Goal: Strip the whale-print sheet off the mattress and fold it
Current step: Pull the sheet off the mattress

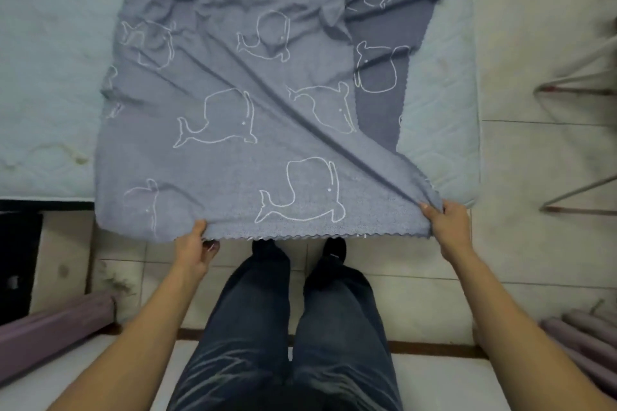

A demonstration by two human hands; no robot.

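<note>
The grey-blue whale-print sheet [233,103] lies folded lengthwise over the pale quilted mattress [43,77], its scalloped near edge hanging past the mattress end. My left hand [195,250] grips the sheet's near left corner, thumb on top. My right hand [447,227] pinches the near right corner, where the cloth bunches into a diagonal crease. A darker lower layer of the sheet shows on the right side.
I stand on a tiled floor [521,260] at the foot of the mattress, legs and dark shoes below the sheet edge. Purple rolled cloth [56,327] lies at lower left, more rolls [587,340] at lower right. Metal rack legs [577,90] stand right.
</note>
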